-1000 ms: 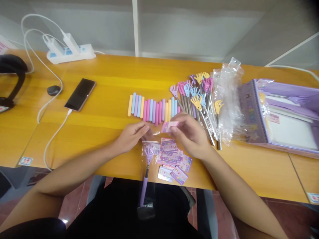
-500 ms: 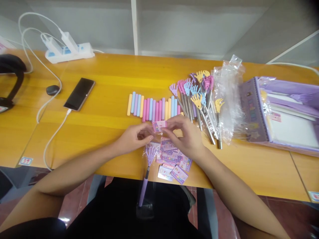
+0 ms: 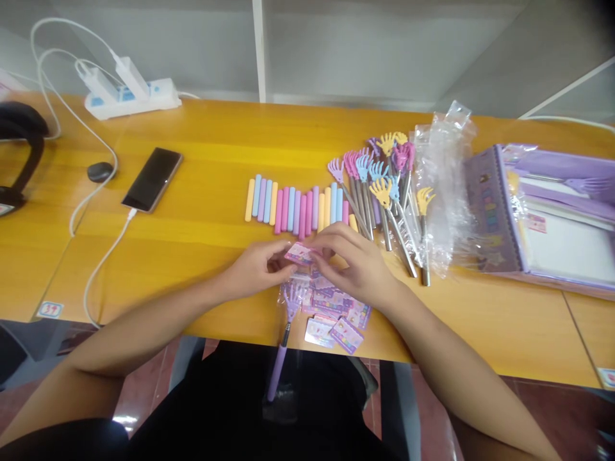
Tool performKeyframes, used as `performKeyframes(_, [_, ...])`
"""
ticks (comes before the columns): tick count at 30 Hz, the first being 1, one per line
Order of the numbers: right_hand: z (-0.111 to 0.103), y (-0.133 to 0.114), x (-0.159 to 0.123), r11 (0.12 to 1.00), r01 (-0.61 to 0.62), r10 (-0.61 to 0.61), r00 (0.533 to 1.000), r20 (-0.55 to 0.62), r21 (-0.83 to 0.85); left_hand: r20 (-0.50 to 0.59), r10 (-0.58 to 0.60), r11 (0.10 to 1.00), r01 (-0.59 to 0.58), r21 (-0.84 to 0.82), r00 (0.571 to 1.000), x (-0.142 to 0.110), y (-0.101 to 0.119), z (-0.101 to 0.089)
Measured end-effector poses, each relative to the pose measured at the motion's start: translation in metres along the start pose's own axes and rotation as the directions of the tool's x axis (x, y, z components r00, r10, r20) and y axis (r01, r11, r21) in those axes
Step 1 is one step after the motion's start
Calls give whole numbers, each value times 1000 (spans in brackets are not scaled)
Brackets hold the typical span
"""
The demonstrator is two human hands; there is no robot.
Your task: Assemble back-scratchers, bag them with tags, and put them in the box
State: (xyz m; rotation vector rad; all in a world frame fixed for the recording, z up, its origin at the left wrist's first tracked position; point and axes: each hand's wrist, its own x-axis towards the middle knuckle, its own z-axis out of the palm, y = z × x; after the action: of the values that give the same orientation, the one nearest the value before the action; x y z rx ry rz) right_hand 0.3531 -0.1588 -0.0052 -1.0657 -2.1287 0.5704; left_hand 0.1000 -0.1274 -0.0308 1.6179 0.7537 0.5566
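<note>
You have both hands above the worktop (image 3: 206, 160), not far from its near edge and around the middle of its length. Your right hand (image 3: 358, 262) grasps a small printed card (image 3: 298, 253), pinched by its right end between thumb and fingers. Your left hand (image 3: 257, 269) is half curled, with its fingertips at the left end of the same card; whether it also grips the card or the mouth of the bag below, I cannot tell.

Just below your hands lies a clear bag (image 3: 281, 410) with a purple back scratcher (image 3: 275, 374) inside. Its claw end is on the worktop, while its handle reaches over the near edge, towards you. Beside it, to the right, a loose pile of similar cards (image 3: 346, 335) lies close to the near edge.

Beyond your hands, towards the far edge, coloured tubes (image 3: 262, 198) stand side by side in a row, lying flat. To their right are claw-headed rods (image 3: 382, 192), then a heap of empty clear bags (image 3: 446, 186), and near the right edge of the view an open purple box (image 3: 497, 211). Towards the left of the worktop you have a phone (image 3: 151, 179) with a white cable plugged in, and at the far edge a white power strip (image 3: 166, 96).
</note>
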Motion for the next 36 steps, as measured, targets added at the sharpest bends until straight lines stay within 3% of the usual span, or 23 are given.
performKeyframes(11, [0, 2, 2, 993, 44, -49, 998, 45, 110, -14, -16, 996, 17, 88, 1000, 0, 0, 0])
performKeyframes(19, [-1, -3, 2, 999, -4, 5, 999, -40, 43, 19, -58, 995, 57, 79, 998, 0, 5, -1])
performKeyframes(26, [2, 1, 3, 991, 57, -61, 998, 33, 124, 14, -44, 985, 41, 165, 999, 0, 8, -1])
performKeyframes(32, [0, 2, 4, 981, 62, -63, 998, -5, 184, 23, -33, 994, 31, 106, 999, 0, 7, -2])
performKeyframes(36, [-2, 1, 4, 968, 39, -54, 997, 54, 247, 32, -25, 999, 24, 42, 999, -1, 4, -1])
